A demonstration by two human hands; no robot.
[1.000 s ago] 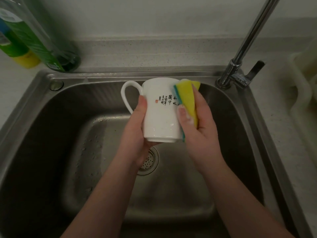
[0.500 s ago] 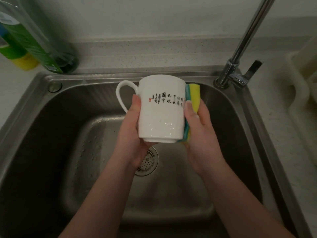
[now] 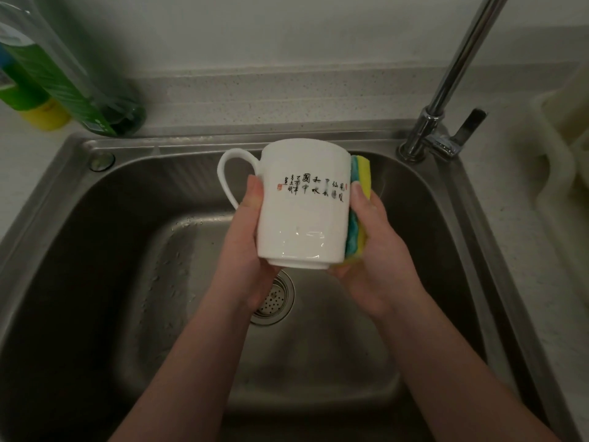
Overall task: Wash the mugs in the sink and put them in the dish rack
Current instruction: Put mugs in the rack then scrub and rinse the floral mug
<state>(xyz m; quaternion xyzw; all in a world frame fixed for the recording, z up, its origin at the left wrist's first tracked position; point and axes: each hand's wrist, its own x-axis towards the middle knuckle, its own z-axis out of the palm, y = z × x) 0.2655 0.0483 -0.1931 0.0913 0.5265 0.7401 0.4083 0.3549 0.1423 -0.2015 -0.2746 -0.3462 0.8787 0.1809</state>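
Note:
A white mug point(image 3: 302, 224) with black calligraphy is held over the steel sink point(image 3: 95, 282), tipped so its mouth faces away from me and its handle points left. My left hand point(image 3: 245, 244) grips the mug's left side and underside, thumb beside the handle. Against the mug's right side my right hand point(image 3: 379, 260) holds a yellow and teal sponge point(image 3: 358, 218), thumb on the mug's front. The mug's inside is hidden.
The drain strainer point(image 3: 272, 298) lies under the mug. A chrome faucet point(image 3: 446, 106) rises at the back right. Green bottles point(image 3: 63, 81) stand at the back left. A pale dish rack point(image 3: 557, 173) sits on the counter to the right.
The sponge has slid from the mug's front round to its right side. The mug has turned, so more of the calligraphy faces me, and it has risen slightly.

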